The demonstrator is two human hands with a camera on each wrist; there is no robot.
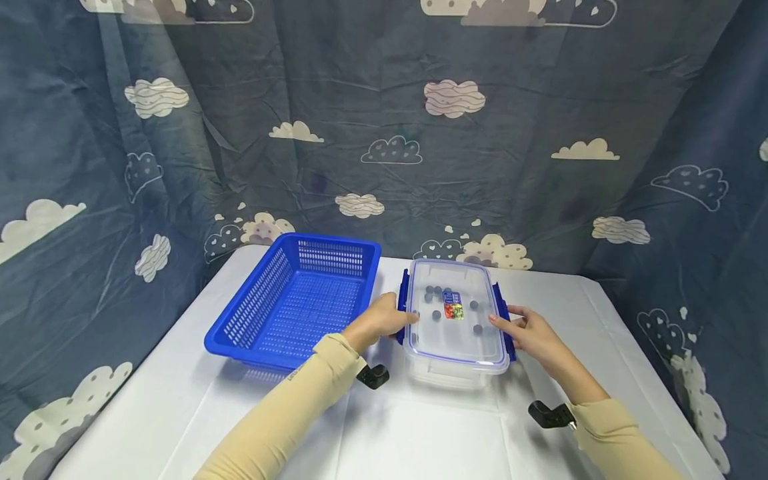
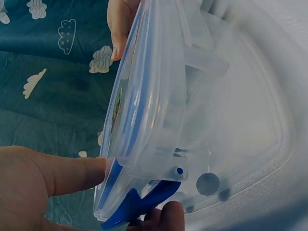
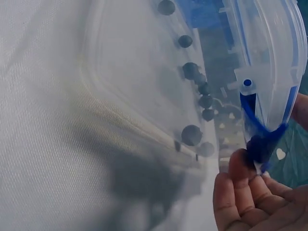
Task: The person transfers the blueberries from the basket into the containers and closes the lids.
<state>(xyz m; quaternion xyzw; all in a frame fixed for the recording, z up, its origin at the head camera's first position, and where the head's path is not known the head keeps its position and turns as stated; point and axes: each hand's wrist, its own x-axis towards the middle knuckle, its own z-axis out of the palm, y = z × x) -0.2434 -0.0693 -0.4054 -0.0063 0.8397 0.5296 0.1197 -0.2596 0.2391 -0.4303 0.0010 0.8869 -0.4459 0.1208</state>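
Observation:
A clear plastic food container (image 1: 456, 353) with a lid (image 1: 444, 340) stands on the table, several small grey balls (image 3: 191, 135) inside it. My left hand (image 1: 384, 316) pinches its left edge, thumb on the lid and fingertips beneath the blue left latch (image 2: 139, 204), which angles outward. On the opposite side my right hand (image 1: 531, 335) pinches the blue right latch (image 3: 265, 144), its thumb over the lid edge and its fingers curled below. That latch also sticks out from the wall in the right wrist view. A small coloured label (image 1: 453, 307) sits on the lid.
To the left of the container is a blue plastic basket (image 1: 219, 339) with slotted walls, its right rim close to my left hand. The white tablecloth (image 1: 420, 427) covers the table. A dark curtain with cloud prints (image 1: 384, 80) hangs behind and at both sides.

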